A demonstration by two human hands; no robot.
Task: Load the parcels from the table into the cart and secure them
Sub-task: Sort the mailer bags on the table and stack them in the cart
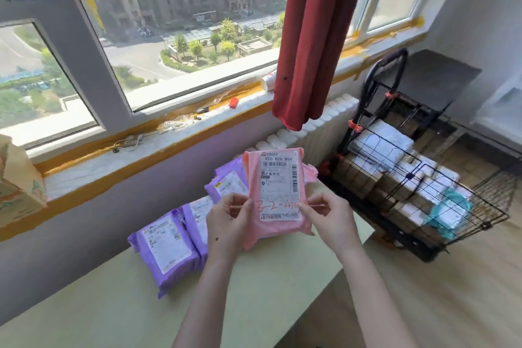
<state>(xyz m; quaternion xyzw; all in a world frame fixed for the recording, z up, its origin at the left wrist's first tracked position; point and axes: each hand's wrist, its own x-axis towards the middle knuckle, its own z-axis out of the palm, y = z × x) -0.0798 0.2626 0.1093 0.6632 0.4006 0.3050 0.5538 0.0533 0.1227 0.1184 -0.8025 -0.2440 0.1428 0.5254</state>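
The person is holding a pink plastic mailer parcel with a white shipping label (pixel 278 178) upright above the far end of the pale green table (pixel 254 305). The left hand (pixel 228 223) is pinching its lower left edge and the right hand (pixel 327 220) is pinching its lower right edge, so both hands are closed on this one parcel with the label facing the camera. The parcel is hanging clear of the table top and is well apart from the black wire folding cart (pixel 485 224), which is standing on the wooden floor to the right, beside the white radiator (pixel 319 127). The cart is already carrying a good load: brown cardboard boxes (pixel 358 175) are filling its lower part and white plastic-wrapped packets (pixel 381 144) are lying on top. On the table, at least three purple plastic mailer parcels (pixel 166 246) are lying in a loose row near the wall, waiting for loading. Judging from this, the loading is looking well past halfway, with the pink parcel and the purple ones left to go in. No strap, cord or cover is showing over the load, so the securing appears not yet done.
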